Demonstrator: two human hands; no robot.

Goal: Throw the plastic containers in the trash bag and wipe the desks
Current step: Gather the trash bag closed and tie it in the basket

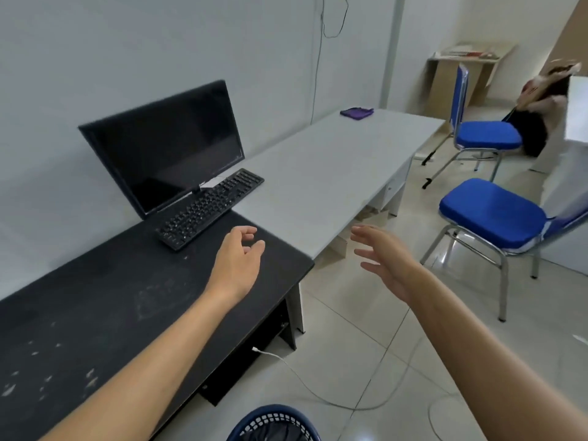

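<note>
- Reaching over the black desk: left hand, fingers loosely curled, thumb apart, holding nothing.
- Hovering past the desk's corner, above the floor: right hand, fingers spread, empty.
- Running lengthwise away along the wall: black desk, scuffed with pale marks, butted end to end against the grey desk.
- Straddling the joint: black monitor, screen dark, and keyboard angled along the desks' long axis; monitor logo too blurred to read.
- Lying at the grey desk's far end: purple cloth.
- Showing at the bottom edge: blue mesh basket.
- Standing right: two blue chairs.
</note>
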